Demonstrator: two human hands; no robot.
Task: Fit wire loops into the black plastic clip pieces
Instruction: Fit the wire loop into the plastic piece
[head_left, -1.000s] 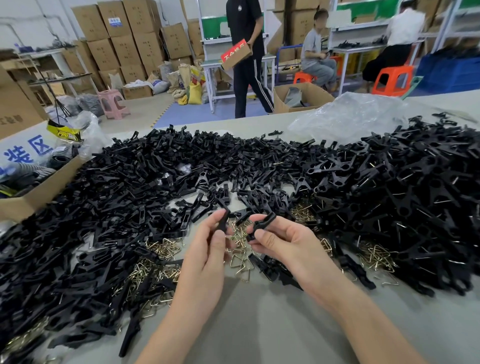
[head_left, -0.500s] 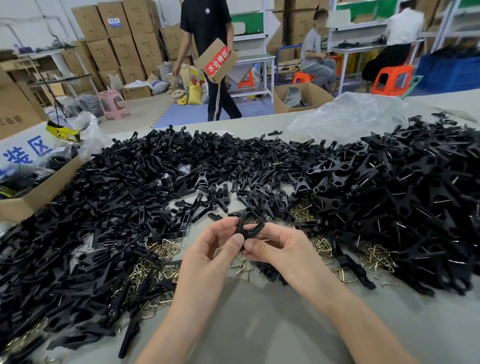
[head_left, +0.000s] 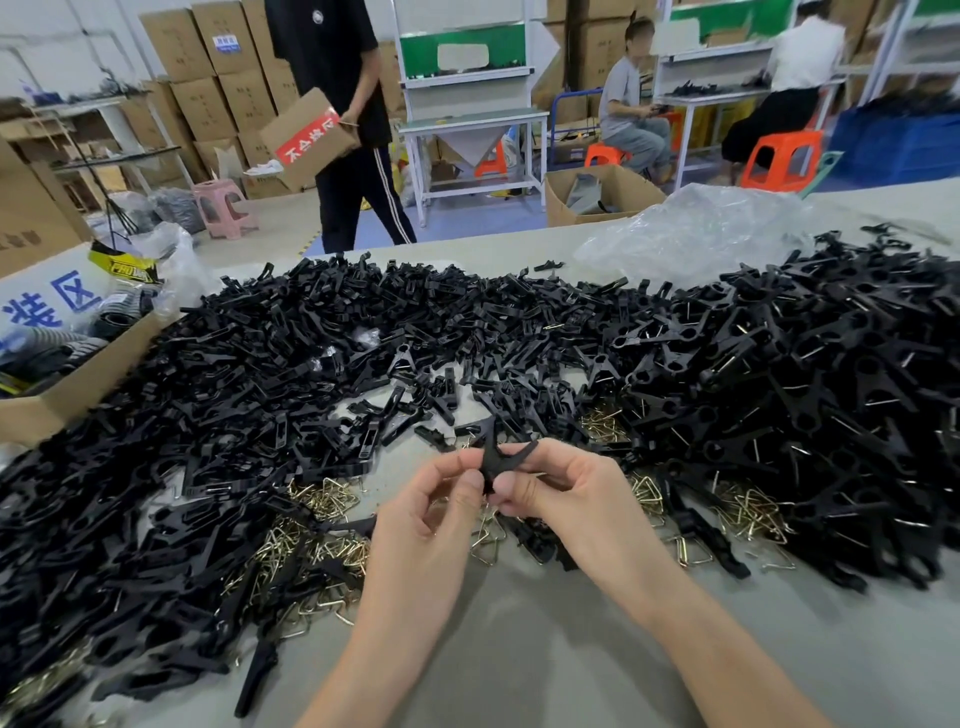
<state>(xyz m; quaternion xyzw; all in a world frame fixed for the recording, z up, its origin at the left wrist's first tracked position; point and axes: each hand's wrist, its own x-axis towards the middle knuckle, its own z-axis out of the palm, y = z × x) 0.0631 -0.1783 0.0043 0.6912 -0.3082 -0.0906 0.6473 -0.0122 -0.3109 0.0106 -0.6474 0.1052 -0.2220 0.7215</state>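
Two black clip pieces (head_left: 500, 456) are held up just above the surface (head_left: 519, 670), between both hands. They are crossed, so their tops spread out like a V. The left hand (head_left: 431, 525) is curled, and the low end of the pieces is pinched by its thumb and first fingers (head_left: 469, 484). The right hand (head_left: 569, 501) is curled too, and the same pieces are pinched from the other side.

Shiny wire loops (head_left: 488, 540) are spread on the surface just under the hands. Whether one of them is already tucked in the fingers cannot be told. A big heap (head_left: 208, 395) of loose black pieces is piled to the left.

It looks as if the two pieces are being lined up before a loop is put on. For this to go well, the pieces should be held tight at the low end, so that they are not twisted apart. The nearest loop should be picked, since it is close by. It should then be pushed on evenly until it is seated on both pieces. If only one side is caught, the clip will likely spring open.
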